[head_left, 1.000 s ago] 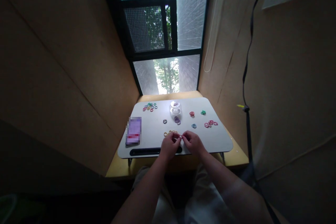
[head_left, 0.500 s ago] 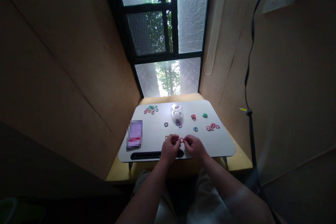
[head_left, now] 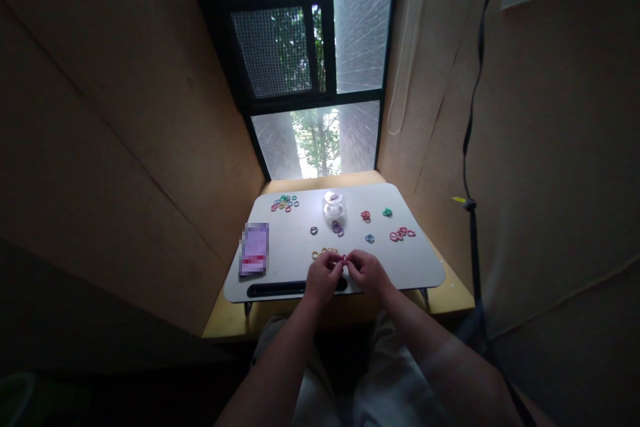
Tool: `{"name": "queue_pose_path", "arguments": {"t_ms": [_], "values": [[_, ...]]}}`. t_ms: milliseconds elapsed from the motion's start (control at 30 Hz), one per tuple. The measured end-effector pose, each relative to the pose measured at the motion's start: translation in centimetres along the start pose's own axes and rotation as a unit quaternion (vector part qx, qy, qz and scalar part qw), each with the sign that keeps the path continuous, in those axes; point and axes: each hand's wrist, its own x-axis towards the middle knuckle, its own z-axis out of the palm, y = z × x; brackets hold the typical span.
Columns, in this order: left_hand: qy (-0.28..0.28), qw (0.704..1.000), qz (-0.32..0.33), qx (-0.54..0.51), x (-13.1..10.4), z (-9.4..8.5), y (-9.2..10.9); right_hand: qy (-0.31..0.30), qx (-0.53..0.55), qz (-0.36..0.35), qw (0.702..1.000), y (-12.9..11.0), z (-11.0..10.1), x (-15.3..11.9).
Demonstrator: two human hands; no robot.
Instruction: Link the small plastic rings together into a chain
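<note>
Over the front of the white lap table point(head_left: 290, 263), my left hand point(head_left: 323, 275) and my right hand point(head_left: 367, 271) meet fingertip to fingertip. Both are closed in a pinch on one small pinkish-red hair tie point(head_left: 345, 259), which shows as a narrow loop between them. Just behind my left hand lie several yellow hair ties point(head_left: 315, 255), partly hidden by its fingers. Farther back are a dark hair tie point(head_left: 314, 231) and a few purple ones point(head_left: 339, 229), beside a clear round jar point(head_left: 334, 209).
Red point(head_left: 366, 215), green point(head_left: 387, 212), blue point(head_left: 369, 239) and pinkish-red hair ties point(head_left: 401, 234) lie in groups on the right. A mixed pile point(head_left: 284, 203) is at back left. A phone with a blurred screen point(head_left: 254, 250) lies left, near a black slot point(head_left: 275, 289).
The hair tie, a round open ring before, now looks narrower, and my fingertips are closer together. The whole view has shifted slightly; more of the yellow hair ties shows.
</note>
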Motion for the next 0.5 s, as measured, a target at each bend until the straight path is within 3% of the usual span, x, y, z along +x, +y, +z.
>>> {"name": "queue_pose_path", "arguments": {"t_ms": [500], "values": [[-0.014,1.0,-0.004,-0.017,-0.18,0.13,0.37,-0.006,0.022,0.01,1.0,0.0,-0.09,0.0]]}}
